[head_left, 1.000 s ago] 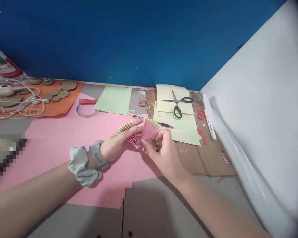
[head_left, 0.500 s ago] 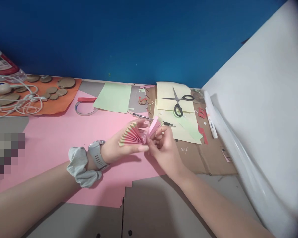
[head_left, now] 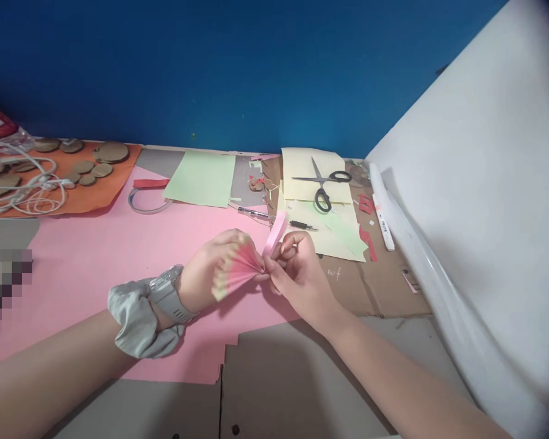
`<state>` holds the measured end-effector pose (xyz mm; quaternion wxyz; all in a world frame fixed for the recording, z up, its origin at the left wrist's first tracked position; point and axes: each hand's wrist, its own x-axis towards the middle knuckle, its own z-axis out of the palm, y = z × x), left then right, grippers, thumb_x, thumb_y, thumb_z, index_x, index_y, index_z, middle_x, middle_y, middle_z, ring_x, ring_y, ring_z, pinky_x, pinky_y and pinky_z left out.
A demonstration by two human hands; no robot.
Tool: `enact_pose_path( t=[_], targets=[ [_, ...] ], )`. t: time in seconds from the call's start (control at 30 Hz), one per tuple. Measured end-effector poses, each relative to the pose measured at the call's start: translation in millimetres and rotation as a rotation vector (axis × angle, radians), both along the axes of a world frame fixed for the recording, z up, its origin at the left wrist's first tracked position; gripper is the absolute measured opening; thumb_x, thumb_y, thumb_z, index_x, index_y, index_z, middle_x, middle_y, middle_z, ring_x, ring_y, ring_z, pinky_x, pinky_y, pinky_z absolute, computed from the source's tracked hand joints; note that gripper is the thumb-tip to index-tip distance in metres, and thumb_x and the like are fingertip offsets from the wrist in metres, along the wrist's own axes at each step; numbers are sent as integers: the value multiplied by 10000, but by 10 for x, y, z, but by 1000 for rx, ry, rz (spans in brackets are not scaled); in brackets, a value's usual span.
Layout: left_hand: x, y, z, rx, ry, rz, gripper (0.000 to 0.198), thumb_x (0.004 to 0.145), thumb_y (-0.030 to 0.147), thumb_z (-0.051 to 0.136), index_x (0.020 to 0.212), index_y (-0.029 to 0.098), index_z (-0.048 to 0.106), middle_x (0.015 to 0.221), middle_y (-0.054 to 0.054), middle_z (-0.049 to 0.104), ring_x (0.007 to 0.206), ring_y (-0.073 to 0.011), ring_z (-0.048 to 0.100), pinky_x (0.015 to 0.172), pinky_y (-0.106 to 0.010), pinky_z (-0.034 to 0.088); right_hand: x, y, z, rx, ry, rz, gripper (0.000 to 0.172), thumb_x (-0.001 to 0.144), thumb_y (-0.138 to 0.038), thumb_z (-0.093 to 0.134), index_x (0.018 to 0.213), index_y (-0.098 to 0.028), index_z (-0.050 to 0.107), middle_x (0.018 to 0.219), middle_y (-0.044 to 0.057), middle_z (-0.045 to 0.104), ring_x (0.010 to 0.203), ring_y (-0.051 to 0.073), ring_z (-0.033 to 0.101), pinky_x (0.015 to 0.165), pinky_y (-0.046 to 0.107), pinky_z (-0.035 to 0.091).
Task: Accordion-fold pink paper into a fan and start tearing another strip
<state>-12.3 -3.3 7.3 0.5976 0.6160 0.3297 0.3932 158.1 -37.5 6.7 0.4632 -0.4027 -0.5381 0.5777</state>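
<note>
head-worn camera, looking forward and down, close over the pink sheet (head_left: 96, 256)

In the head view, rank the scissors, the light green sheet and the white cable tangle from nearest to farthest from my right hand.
From the right hand, pinching the pleated paper fan:
1. Scissors, just beyond it, on yellow paper.
2. Light green sheet, farther back and left.
3. White cable tangle, far left.

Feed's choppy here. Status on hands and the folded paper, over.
Left hand holds paper fan, one half spread. Right hand pinches other half closed at the centre. Scissors and pen lie behind, apart from hands.
</note>
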Motion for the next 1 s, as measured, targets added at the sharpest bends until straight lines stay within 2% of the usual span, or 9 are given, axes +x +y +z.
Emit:
enact_pose_path(
  t=[0.1,0.17,0.27,0.4,0.5,0.6,0.7,0.83,1.0],
  targets=[
    [-42,4,-38,277,213,15,82,733,248,697,737,202,630,799,-33,590,768,-178,582,737,-350,501,10,-6,-9,31,-44,2,201,889,-209,500,878,-265,307,727,-89,455,472,39,446,521,232,406],
    [-67,0,-43,418,267,33,54,755,247,675,729,216,640,817,-35,589,798,-183,565,766,-351,482,13,-7,-9,37,-75,16,189,890,-203,484,878,-263,306,752,-77,463,487,45,460,509,228,402],
    [-74,-1,-29,494,349,72,58,766,255,666,719,234,638,735,-23,570,701,-170,524,675,-323,451,14,-5,-9,50,-111,39,202,876,-204,494,874,-263,301,773,-67,458,492,48,463,488,221,396],
    [-41,35,-5,443,375,41,171,803,290,624,654,210,601,644,0,556,605,-144,485,649,-309,420,6,-10,-36,97,-157,20,204,862,-174,500,886,-260,317,790,-58,461,556,59,509,535,224,417],
    [-17,65,13,367,326,-22,162,813,295,612,687,195,626,687,-2,599,646,-143,524,692,-299,425,-12,-20,-61,95,-180,-38,182,880,-200,480,943,-263,322,812,-47,472,607,71,552,580,238,444],
    [-4,68,29,333,326,-24,164,781,289,643,653,190,619,715,-9,612,672,-150,539,659,-279,424,-22,-14,-59,88,-187,-112,201,891,-271,483,984,-270,305,777,-54,489,577,80,563,557,238,458],
    [3,60,40,338,374,-42,159,756,299,668,656,192,605,698,-2,595,642,-138,521,620,-262,424,-11,5,-31,57,-194,-139,252,878,-320,511,992,-273,291,751,-59,528,555,92,588,516,227,458],
    [2,57,43,384,439,-88,211,830,331,579,682,185,618,698,-11,589,640,-129,516,623,-257,421,10,7,-3,59,-267,-199,279,859,-294,545,1005,-267,309,757,-47,606,660,117,637,626,261,502],
    [1,39,38,272,417,0,229,808,379,602,721,168,605,665,-15,587,602,-126,512,567,-253,402,3,-27,-10,95,-347,-175,291,855,-207,510,1063,-279,320,783,-36,624,713,131,641,692,304,504]
  ],
)
